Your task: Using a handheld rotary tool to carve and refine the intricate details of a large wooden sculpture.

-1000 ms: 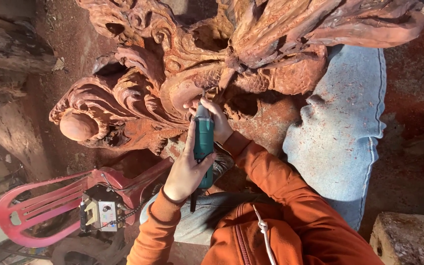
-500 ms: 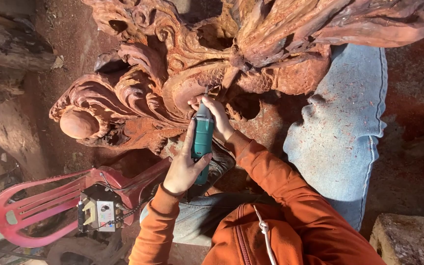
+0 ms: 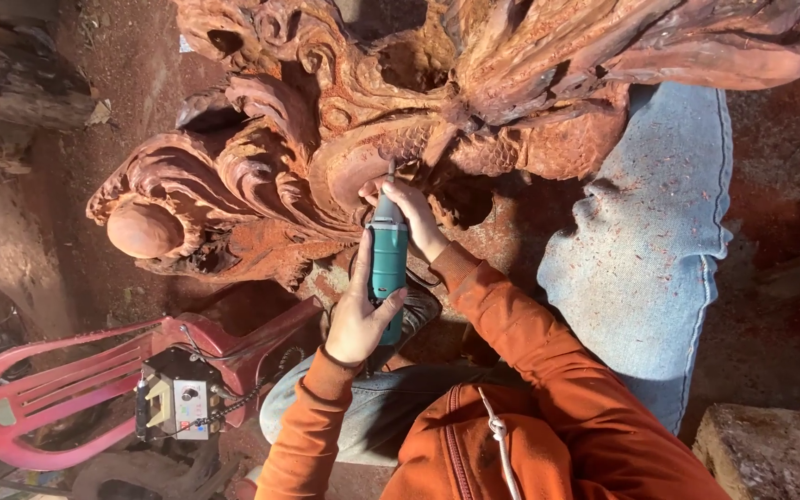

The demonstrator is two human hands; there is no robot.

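A large reddish wood carving (image 3: pixel 344 139) with scrolls, scales and a round ball fills the upper half of the view. A teal hand-held rotary grinder (image 3: pixel 387 255) points up at it, its thin bit touching the carved surface in the middle. My left hand (image 3: pixel 358 315) grips the rear of the grinder body. My right hand (image 3: pixel 405 208) holds the tool's front end close to the bit, fingers against the wood. Both sleeves are orange.
My jeans-clad leg (image 3: pixel 650 241), flecked with red sawdust, lies at the right. A red plastic chair (image 3: pixel 57 389) at the lower left carries a small boxy device (image 3: pixel 173 398). Rough logs (image 3: pixel 11 83) lie at the left, a wood block (image 3: pixel 770 449) at the lower right.
The grinder and both hands have stayed at the same spot on the carving, shifting only slightly. The view has moved a little.
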